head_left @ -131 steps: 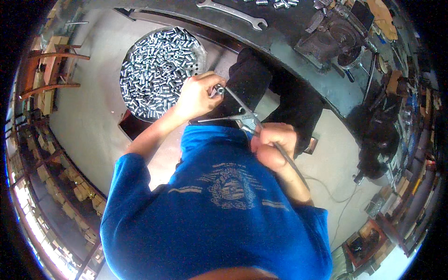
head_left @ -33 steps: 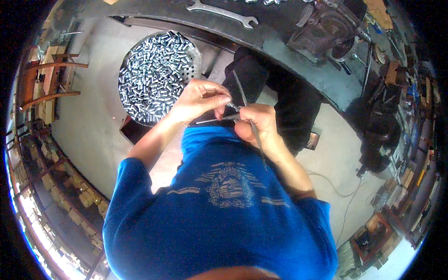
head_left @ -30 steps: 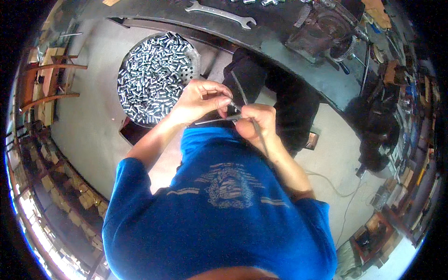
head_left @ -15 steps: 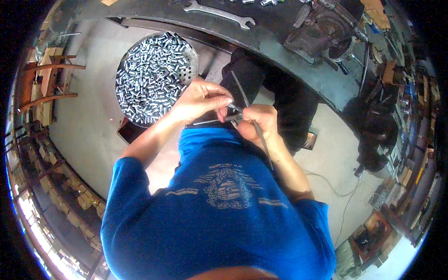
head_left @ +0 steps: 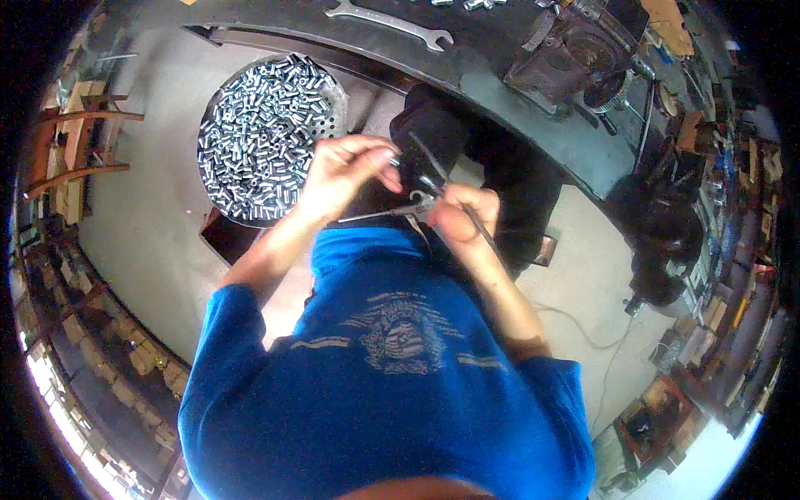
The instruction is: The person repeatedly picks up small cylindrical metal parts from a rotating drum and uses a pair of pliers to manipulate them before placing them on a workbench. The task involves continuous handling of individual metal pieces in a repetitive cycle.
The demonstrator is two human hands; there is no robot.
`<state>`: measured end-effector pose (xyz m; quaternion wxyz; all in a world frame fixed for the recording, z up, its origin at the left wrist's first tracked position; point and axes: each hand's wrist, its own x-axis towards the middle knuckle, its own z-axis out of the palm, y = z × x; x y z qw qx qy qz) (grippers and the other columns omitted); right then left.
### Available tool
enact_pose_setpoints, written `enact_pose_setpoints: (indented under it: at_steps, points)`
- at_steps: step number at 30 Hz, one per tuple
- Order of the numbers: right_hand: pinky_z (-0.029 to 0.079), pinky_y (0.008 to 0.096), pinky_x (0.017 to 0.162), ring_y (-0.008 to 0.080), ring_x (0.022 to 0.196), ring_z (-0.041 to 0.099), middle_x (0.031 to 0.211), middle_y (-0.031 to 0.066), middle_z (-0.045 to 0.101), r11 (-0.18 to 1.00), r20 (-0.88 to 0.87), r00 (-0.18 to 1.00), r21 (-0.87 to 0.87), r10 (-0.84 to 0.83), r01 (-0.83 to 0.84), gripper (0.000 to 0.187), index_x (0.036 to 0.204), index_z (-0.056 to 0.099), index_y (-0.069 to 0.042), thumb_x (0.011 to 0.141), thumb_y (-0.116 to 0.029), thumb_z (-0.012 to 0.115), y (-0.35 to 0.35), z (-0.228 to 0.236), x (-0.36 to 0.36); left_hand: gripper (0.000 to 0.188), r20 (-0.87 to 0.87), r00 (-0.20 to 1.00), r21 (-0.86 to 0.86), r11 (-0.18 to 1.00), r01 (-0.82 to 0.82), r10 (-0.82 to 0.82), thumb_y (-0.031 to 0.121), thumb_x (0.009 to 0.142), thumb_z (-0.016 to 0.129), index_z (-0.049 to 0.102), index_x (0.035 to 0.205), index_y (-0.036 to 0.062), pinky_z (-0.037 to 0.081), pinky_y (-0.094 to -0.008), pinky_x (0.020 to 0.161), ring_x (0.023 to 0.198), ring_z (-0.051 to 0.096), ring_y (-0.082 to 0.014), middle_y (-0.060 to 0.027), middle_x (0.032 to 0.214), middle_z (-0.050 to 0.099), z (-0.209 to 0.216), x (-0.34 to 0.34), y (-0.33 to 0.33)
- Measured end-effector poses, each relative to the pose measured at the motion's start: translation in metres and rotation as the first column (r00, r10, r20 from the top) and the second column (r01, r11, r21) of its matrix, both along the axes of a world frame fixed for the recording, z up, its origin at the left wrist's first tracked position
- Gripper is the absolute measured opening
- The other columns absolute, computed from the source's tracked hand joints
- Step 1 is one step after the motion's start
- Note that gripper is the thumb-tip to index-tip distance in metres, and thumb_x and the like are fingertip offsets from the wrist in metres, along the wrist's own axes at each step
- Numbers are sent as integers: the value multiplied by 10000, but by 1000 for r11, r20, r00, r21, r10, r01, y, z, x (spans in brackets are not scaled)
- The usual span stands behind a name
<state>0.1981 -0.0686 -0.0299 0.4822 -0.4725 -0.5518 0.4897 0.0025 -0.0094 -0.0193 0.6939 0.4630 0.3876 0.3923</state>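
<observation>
While the right hand [head_left: 468, 210] grips a rod [head_left: 432, 182] (lengthwise, pointing forward-left), the left hand [head_left: 340, 171] pinches a metal piece [head_left: 394, 161].

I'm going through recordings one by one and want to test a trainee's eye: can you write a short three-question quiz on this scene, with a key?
1. Which of the person's hands grips the slim metal tool?
2. Fill in the blank: the bare part of the round tray shows many small ____.
3. True or false: the open-ended wrench lies on the dark bench.

Key:
1. The right hand.
2. Holes.
3. True.
</observation>
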Motion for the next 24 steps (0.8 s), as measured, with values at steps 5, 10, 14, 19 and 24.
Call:
enact_pose_setpoints:
  at_steps: [5,10,14,19,24]
  points:
    - [331,355,429,299,451,457,504,134,422,998,481,874,41,-64,51,311,537,406,-45,668,-173,658,-29,-23,38,160,-462,884,110,994,-17,67,78,880,536,600,920,-64,517,-244,584,625,626,-139,-92,723,630,-51,-62,-14]
    - [389,341,439,309,465,508,543,163,478,996,529,844,57,-86,66,115,611,490,-14,609,-26,604,-31,-46,14,174,-535,844,-46,997,-59,25,107,861,553,619,914,-45,463,-222,544,587,593,-106,-65,662,610,-93,-67,-56]
    - [295,268,416,113,449,380,496,14,408,954,104,988,-263,-118,141,142,580,449,-30,668,-16,559,-36,-64,13,212,-507,851,-52,980,-190,138,179,845,578,630,880,-24,426,-238,497,529,534,-100,-51,641,588,-90,-40,-70]
    - [296,235,444,71,518,400,534,-12,457,958,21,961,-73,-275,276,318,516,365,-58,748,-143,565,-56,-4,21,213,-164,953,-343,891,-296,253,219,849,588,620,850,9,352,-224,397,441,453,-85,-28,582,530,-45,-8,-57]
    - [412,259,495,109,585,523,611,101,598,991,-241,970,-131,-36,4,320,546,381,-45,753,-114,615,-79,-23,24,216,-63,990,-300,943,-141,128,222,856,589,616,814,12,309,-199,332,384,425,-76,-10,506,484,-9,19,-43]
